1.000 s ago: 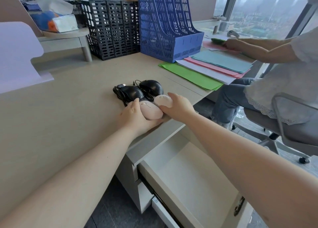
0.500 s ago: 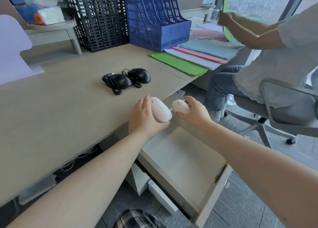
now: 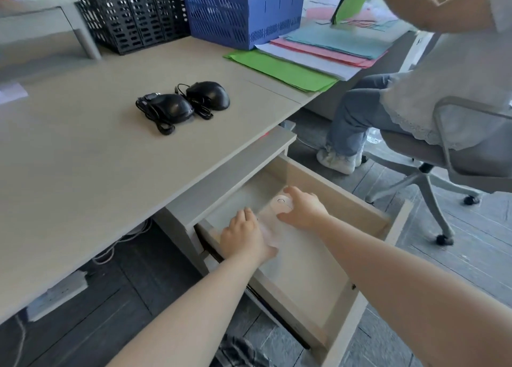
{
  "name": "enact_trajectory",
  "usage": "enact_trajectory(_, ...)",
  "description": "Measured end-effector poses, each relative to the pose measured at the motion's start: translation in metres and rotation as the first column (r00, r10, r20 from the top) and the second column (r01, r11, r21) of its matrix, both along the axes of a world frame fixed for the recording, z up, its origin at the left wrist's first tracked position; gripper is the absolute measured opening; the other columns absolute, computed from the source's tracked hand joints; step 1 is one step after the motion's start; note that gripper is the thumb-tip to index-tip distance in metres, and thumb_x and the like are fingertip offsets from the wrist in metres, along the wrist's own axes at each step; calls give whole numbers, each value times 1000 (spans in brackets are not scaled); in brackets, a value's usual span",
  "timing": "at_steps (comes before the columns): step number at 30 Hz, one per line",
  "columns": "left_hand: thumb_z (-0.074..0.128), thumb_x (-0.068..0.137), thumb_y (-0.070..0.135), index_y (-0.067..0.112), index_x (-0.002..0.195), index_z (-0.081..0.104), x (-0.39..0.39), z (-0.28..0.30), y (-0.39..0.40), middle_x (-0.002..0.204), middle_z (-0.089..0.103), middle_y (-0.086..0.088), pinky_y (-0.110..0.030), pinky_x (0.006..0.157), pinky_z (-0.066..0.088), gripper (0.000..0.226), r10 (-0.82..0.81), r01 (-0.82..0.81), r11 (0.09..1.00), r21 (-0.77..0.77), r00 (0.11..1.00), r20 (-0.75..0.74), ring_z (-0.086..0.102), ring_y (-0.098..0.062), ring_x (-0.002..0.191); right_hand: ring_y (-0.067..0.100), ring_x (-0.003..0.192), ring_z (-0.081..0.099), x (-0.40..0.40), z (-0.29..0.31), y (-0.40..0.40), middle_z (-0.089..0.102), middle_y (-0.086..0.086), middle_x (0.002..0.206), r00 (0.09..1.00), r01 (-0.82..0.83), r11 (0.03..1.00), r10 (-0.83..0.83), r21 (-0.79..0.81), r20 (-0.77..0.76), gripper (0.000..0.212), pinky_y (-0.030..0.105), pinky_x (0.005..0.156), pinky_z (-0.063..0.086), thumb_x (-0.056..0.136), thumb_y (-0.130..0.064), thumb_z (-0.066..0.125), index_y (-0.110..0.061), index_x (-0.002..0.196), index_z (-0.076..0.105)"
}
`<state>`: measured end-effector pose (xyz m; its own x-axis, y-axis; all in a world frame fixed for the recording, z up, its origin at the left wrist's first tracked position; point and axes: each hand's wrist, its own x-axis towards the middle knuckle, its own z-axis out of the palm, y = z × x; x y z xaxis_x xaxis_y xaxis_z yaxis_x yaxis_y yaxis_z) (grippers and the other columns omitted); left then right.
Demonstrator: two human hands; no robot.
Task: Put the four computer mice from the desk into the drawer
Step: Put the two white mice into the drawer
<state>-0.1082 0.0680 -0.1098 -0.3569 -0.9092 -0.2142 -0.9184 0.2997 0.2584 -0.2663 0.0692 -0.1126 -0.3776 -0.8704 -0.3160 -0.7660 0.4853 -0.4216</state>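
Two black wired mice (image 3: 177,107) (image 3: 209,95) sitting side by side on the desk (image 3: 83,159), touching, cords bundled up beside them. Two pale pink mice down inside the open drawer (image 3: 304,278): smaller one (image 3: 282,203) lying flat toward the back, round button facing up; bigger one (image 3: 267,228) just in front of it, blurry, mostly covered.
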Motion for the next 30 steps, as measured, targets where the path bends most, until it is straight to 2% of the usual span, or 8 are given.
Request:
enact_trajectory(4, 73, 64, 56, 8, 141, 23, -8, -15, -20, 140, 38, -5, -32, 100, 37, 104, 31, -31, 1000, -6, 996, 85, 40, -19, 129, 33, 130, 38, 4, -21, -17, 55, 9, 131, 999, -34, 998, 35, 45, -11, 67, 40, 93, 48, 78, -39, 66, -21, 136, 38)
enact_trajectory(7, 72, 66, 55, 6, 138, 26, -13, -23, -30, 138, 40, -6, -33, 96, 38, 99, 43, -41, 999, -20, 989, 142, 44, -18, 125, 34, 124, 41, 9, -31, -31, 58, 10, 125, 998, -58, 997, 59, 43, -28, 59, 40, 89, 49, 78, -39, 65, -16, 127, 42)
enact_trajectory(11, 68, 74, 51, 3, 140, 25, -17, -31, -37, 142, 39, -9, -33, 98, 34, 93, 23, -12, 999, -49, 970, 242, 45, -18, 126, 35, 122, 43, 13, -37, -42, 58, 10, 123, 996, -78, 996, 80, 43, -37, 61, 42, 94, 47, 77, -39, 64, -21, 131, 41)
enact_trajectory(16, 71, 67, 62, -2, 145, 14, -20, -33, -43, 144, 36, -8, -33, 96, 36, 116, 43, -49, 999, 12, 955, 293, 44, -18, 126, 34, 125, 40, 13, -40, -48, 54, 12, 127, 997, -78, 997, 78, 28, -28, 68, 42, 99, 45, 78, -41, 65, -23, 137, 37)
enact_trajectory(22, 72, 62, 66, 4, 148, 4, -21, -30, -42, 154, 22, -5, -37, 105, 30, 126, 74, -91, 995, 48, 958, 276, 32, -26, 136, 32, 127, 41, 11, -34, -41, 51, 8, 132, 994, -94, 996, 94, 6, -63, 55, 43, 99, 40, 84, -45, 57, -24, 134, 43)
enact_trajectory(25, 74, 60, 65, 7, 149, 5, -17, -22, -40, 155, 21, -4, -37, 106, 30, 127, 53, -55, 998, 7, 979, 196, 23, -21, 140, 32, 125, 43, 5, -21, -33, 54, 6, 131, 991, -89, 996, 86, -21, -98, 44, 44, 98, 41, 90, -40, 50, -20, 129, 47)
enact_trajectory(28, 70, 73, 55, 9, 147, 13, -14, -5, -36, 152, 27, -5, -38, 104, 33, 104, 10, -7, 1000, -30, 993, 114, 28, -21, 138, 30, 120, 48, -3, -1, -25, 61, 6, 123, 991, -66, 997, 61, -40, -118, 39, 41, 95, 45, 92, -31, 44, -20, 128, 50)
enact_trajectory(30, 62, 84, 44, 12, 137, 34, -13, 16, -33, 141, 41, -6, -36, 98, 38, 67, -29, 32, 998, -54, 998, 62, 38, -23, 131, 31, 107, 56, -6, 16, -21, 65, 7, 110, 995, -33, 995, 24, -94, -100, 31, 36, 84, 49, 89, -23, 44, -18, 115, 59)
